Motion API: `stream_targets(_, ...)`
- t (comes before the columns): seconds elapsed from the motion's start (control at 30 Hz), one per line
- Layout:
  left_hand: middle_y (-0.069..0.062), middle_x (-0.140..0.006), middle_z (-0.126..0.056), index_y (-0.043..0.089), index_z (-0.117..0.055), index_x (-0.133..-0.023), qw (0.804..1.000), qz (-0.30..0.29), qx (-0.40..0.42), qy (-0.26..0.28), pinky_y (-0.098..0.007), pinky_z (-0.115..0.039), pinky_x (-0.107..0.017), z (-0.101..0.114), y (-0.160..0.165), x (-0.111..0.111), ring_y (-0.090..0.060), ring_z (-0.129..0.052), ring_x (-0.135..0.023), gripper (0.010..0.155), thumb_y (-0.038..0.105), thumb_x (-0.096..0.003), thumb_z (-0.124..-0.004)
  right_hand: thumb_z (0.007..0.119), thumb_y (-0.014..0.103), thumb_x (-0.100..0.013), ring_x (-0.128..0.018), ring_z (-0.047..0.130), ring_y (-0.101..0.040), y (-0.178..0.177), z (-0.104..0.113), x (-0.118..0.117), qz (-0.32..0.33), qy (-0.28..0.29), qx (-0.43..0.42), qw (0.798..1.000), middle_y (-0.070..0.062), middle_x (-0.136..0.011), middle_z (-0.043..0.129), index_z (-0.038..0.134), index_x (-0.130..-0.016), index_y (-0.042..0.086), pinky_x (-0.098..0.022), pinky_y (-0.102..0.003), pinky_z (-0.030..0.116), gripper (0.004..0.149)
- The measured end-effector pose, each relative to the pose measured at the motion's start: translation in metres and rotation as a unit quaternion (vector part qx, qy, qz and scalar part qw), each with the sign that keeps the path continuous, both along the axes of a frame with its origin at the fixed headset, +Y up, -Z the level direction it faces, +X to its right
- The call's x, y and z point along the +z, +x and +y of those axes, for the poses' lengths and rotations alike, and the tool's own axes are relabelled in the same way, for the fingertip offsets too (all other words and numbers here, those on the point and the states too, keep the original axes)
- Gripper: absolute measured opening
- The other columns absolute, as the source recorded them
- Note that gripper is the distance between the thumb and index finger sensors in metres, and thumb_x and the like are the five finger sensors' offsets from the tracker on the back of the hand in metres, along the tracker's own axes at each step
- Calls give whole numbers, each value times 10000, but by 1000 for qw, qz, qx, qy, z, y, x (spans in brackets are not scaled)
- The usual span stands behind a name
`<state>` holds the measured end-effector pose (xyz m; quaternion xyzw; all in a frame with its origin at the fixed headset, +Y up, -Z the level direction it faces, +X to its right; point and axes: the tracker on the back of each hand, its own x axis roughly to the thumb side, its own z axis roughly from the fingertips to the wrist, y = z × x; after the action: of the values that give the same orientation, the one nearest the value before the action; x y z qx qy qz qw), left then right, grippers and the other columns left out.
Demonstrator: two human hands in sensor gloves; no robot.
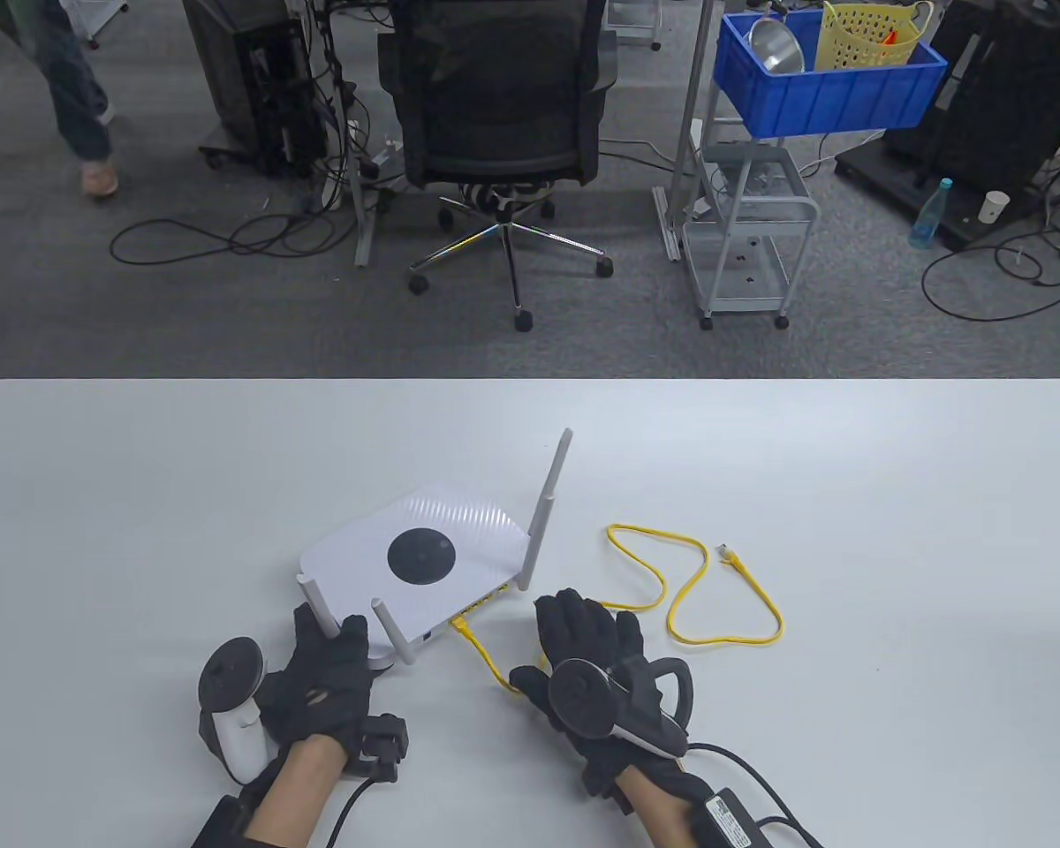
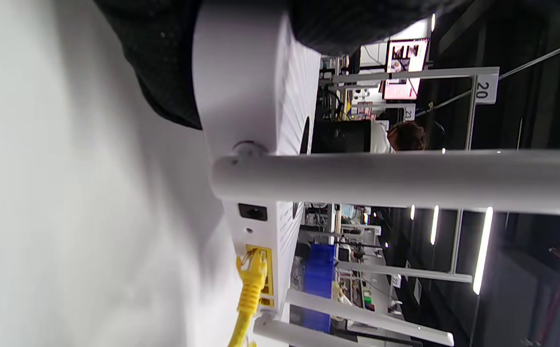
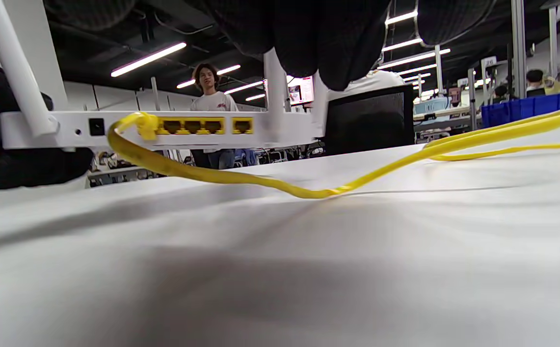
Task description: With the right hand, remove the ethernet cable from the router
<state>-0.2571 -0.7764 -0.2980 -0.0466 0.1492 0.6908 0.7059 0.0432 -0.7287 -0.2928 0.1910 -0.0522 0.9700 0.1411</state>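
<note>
Loosely, the right hand's (image 1: 602, 671) fingers (image 1: 574, 616) lay spread on the desk (image 1: 848, 459), holding nothing, while the left hand (image 1: 322, 676) gripped the router's (image 1: 415, 556) near corner. Its yellow cable (image 1: 486, 658) was still plugged in, so reaching looked underway; next, pinching the plug (image 3: 146, 124), likely pressing its clip.

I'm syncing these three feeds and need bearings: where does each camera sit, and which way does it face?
Table view: high, looking down at the table; shows left hand on the router, right hand over the cable.
Left wrist view: on its side, beside the router; dark glove at top.
Right wrist view: low on the table, facing the router's ports; fingers overhead.
Both wrist views share the plugged-in cable.
</note>
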Motion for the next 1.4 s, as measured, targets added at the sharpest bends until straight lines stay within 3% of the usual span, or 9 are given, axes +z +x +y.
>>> stream_targets(0.2, -325, -1078, -452, 4, -100, -1047, 999, -28, 44, -3, -400, -879, -653, -2, 21, 5, -354, -857, -915, 783, 279, -609, -688, 531, 599, -515, -932, 781, -436, 1, -5, -4, -12, -66, -66, 996, -298, -1095, 614, 499, -1102, 16, -690, -633, 636, 828)
stream_targets(0.33, -324, -1079, -451, 5, -101, -1046, 998, -43, 46, 7, -401, -879, -654, -2, 29, 6, -351, -858, -916, 781, 279, -609, -687, 514, 593, -524, -849, 884, -344, 6, -10, -10, -29, -99, -111, 988, -239, -1055, 690, 554, -1062, 0, -660, -563, 724, 802)
stream_targets(0.57, -325, -1080, -433, 0, -90, -1040, 997, -49, 53, 3, -406, -875, -657, -6, 37, 9, -358, -849, -922, 786, 279, -610, -686, 489, 578, -541, -646, 988, -204, 20, -17, -18, -75, -171, -232, 955, -145, -902, 861, 627, -997, -10, -582, -470, 815, 756)
stream_targets(0.7, -327, -1079, -422, -3, -81, -1036, 997, -49, 51, 4, -409, -873, -659, -6, 41, 9, -358, -845, -925, 789, 279, -611, -684, 488, 577, -548, -581, 1000, -177, 23, -19, -20, -99, -198, -258, 940, -121, -846, 897, 633, -989, -15, -553, -452, 833, 752)
stream_targets(1.03, -333, -1076, -409, -10, -69, -1030, 997, -46, 61, 11, -404, -874, -662, -7, 46, 9, -358, -841, -929, 792, 278, -613, -678, 508, 579, -551, -533, 1005, -159, 23, -19, -17, -151, -214, -249, 933, -131, -795, 922, 632, -987, 2, -523, -445, 849, 734)
stream_targets(1.2, -328, -1078, -413, -8, -74, -1032, 995, -66, 68, 16, -401, -877, -661, -7, 53, 11, -355, -845, -927, 792, 282, -611, -679, 506, 584, -556, -535, 1002, -150, 23, -28, -20, -133, -278, -293, 905, -108, -799, 924, 627, -999, 57, -531, -442, 846, 699)
stream_targets(1.4, -322, -1075, -405, -7, -56, -1026, 994, -86, 62, 27, -394, -877, -666, -6, 61, 12, -345, -841, -933, 799, 285, -610, -673, 577, 531, -576, -449, 993, -105, 29, -31, -21, -156, -295, -333, 882, -37, -713, 950, 705, -939, 85, -518, -426, 854, 590)
